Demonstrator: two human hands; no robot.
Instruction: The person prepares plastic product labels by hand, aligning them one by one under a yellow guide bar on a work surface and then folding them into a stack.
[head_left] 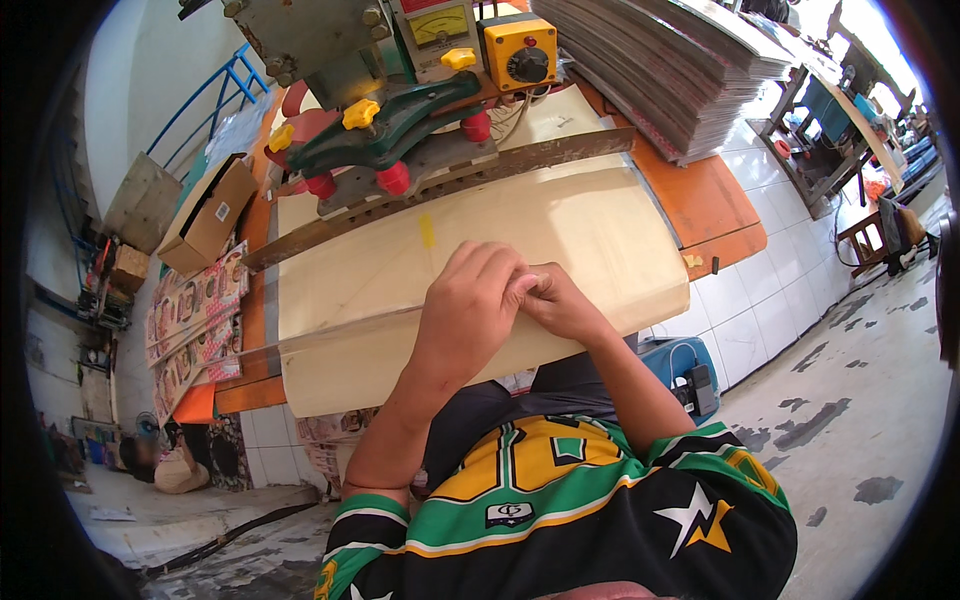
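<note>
Your left hand (pixel 468 310) and right hand (pixel 555 300) are curled together, fingertips pinching something too small to identify, over the smooth cream board (pixel 560 225) near its front edge.

The sheet (pixel 560 225) is pale cream, with a small yellow mark (pixel 427 231) near its far edge. The table (pixel 705 195) is orange. The machine (pixel 385 120) has a dark green arm, yellow and red knobs, and a yellow box (pixel 518 50) with a black dial. The carton (pixel 207 213) is brown. The floor (pixel 870 400) is grey with dark blotches; the tiles (pixel 745 315) are white. The shirt (pixel 570 520) is black, with green, yellow and white stripes and a star.
</note>
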